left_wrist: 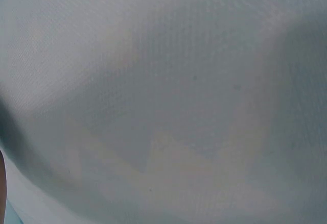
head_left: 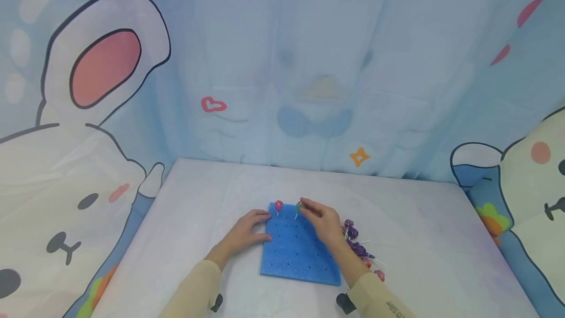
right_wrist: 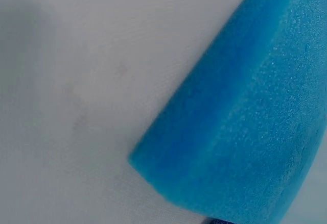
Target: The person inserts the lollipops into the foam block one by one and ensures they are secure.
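A blue foam board (head_left: 293, 251) with rows of small holes lies on the table. At its far left corner a pink lollipop (head_left: 278, 205) stands upright on its white stick. My right hand (head_left: 324, 222) pinches a green lollipop (head_left: 298, 207) by its head over the far edge of the board, its stick pointing down. With thumb and fingers spread, my left hand (head_left: 248, 231) touches the board's left edge. In the right wrist view the thick side and a corner of the foam board (right_wrist: 245, 132) show, and both hand and lollipop are out of sight.
Right of the board lies a loose pile of wrapped lollipops, with purple ones (head_left: 358, 248) and a red one (head_left: 379, 275). A white cloth (head_left: 212, 185) covers the table. A blue cartoon-printed curtain (head_left: 309, 63) hangs behind it.
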Motion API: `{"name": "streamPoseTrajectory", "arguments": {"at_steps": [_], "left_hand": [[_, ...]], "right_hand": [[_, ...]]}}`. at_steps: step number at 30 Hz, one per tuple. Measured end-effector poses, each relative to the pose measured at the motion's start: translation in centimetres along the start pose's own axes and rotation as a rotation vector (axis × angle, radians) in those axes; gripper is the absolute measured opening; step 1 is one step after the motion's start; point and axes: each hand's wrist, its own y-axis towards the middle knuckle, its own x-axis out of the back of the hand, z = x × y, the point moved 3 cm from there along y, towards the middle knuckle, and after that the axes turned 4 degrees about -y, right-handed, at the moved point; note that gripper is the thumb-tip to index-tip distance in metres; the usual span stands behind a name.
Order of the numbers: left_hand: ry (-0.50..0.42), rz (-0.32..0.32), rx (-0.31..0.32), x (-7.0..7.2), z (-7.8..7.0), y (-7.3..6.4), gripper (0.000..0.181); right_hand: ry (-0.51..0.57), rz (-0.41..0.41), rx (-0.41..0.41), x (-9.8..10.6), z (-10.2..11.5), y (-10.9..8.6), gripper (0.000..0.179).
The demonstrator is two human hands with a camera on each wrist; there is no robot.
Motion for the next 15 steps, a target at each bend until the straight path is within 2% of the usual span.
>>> {"name": "streamPoseTrajectory", "arguments": {"at_steps": [7, 15], "left_hand": [[-0.016, 0.002, 0.014, -0.07, 0.01, -0.08, 0.061], [0.0, -0.003, -0.003, -0.14, 0.12, 0.04, 0.061]], "right_hand": [[-0.012, -0.005, 0.011, -0.06, 0.29, 0.0, 0.035], [-0.027, 0.0, 0.014, -0.2, 0.04, -0.09, 0.034]]}}
